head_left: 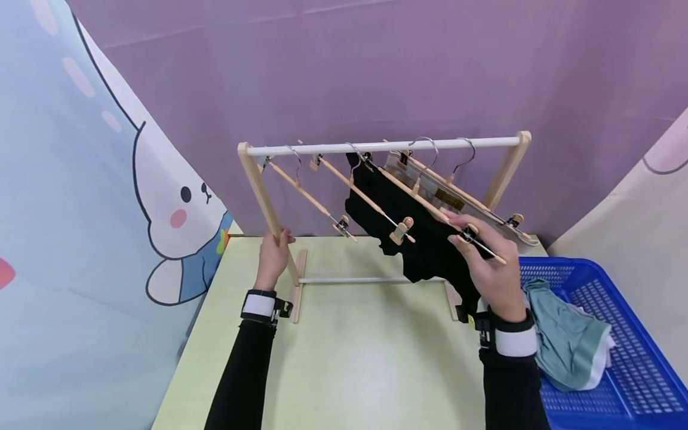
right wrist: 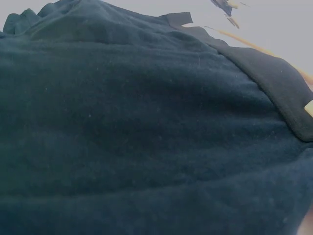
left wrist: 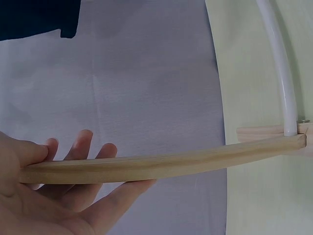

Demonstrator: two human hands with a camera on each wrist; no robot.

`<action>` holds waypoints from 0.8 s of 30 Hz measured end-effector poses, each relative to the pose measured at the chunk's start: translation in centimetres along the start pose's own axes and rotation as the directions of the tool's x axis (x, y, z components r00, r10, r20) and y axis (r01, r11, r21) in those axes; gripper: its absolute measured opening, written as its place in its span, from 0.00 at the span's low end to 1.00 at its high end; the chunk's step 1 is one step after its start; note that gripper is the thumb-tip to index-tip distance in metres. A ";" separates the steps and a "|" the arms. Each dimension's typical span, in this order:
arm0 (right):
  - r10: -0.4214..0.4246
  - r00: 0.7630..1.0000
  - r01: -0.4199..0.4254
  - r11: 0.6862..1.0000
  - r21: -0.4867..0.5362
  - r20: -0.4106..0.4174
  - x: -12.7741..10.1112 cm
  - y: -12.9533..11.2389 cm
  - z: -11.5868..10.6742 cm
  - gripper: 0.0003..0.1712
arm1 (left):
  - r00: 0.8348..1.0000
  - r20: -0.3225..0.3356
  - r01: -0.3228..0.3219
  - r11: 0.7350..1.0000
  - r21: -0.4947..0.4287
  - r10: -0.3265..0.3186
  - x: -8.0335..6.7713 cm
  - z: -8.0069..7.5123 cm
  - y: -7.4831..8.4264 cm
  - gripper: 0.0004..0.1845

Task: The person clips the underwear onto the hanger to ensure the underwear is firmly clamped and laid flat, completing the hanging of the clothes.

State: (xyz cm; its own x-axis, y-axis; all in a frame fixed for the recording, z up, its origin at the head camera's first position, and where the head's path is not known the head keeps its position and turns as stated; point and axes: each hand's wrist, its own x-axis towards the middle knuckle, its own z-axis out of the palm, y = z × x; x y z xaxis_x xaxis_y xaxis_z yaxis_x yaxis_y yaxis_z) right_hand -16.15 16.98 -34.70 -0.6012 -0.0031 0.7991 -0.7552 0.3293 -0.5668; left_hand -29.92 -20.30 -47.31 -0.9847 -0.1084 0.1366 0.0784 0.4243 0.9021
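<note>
My left hand holds the left wooden post of a small clothes rack. In the left wrist view, its thumb and fingers lie on either side of the post. My right hand pinches the front end of a wooden clip hanger, close to its black-and-wood clip. A black garment hangs from this hanger, its hook up at the white rail. Dark cloth fills most of the right wrist view, so the right fingers are mostly hidden there.
Two bare clip hangers hang to the left of the garment. Behind it on the right, another hanger carries a grey garment. A blue plastic basket with a green garment stands right of the table.
</note>
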 end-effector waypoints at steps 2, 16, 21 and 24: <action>-0.010 1.000 0.010 1.000 0.019 -0.002 0.4 -0.2 0.4 0.16 | 1.000 0.007 0.006 1.000 0.000 -0.006 0.0 0.0 0.0 0.16; 0.022 1.000 -0.022 0.999 -0.042 0.001 1.3 3.1 2.5 0.19 | 1.000 -0.009 0.001 1.000 -0.010 -0.001 -0.1 0.1 -0.1 0.15; 0.050 0.999 -0.050 0.999 -0.014 0.006 1.0 2.8 3.0 0.18 | 1.000 -0.011 0.000 1.000 0.011 0.000 -0.2 0.2 0.0 0.15; 0.079 0.997 -0.079 0.996 0.030 -0.007 0.9 2.1 3.3 0.17 | 1.000 -0.013 -0.002 1.000 0.009 0.002 -0.1 0.2 0.0 0.15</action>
State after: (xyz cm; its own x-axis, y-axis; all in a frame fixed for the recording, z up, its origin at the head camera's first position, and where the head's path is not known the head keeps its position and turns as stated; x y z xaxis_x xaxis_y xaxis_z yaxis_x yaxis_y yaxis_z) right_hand -19.16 14.58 -35.82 -0.6573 0.0299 0.7530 -0.7127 0.2999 -0.6341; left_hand -29.81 -20.08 -47.39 -0.9824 -0.1192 0.1435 0.0787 0.4326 0.8981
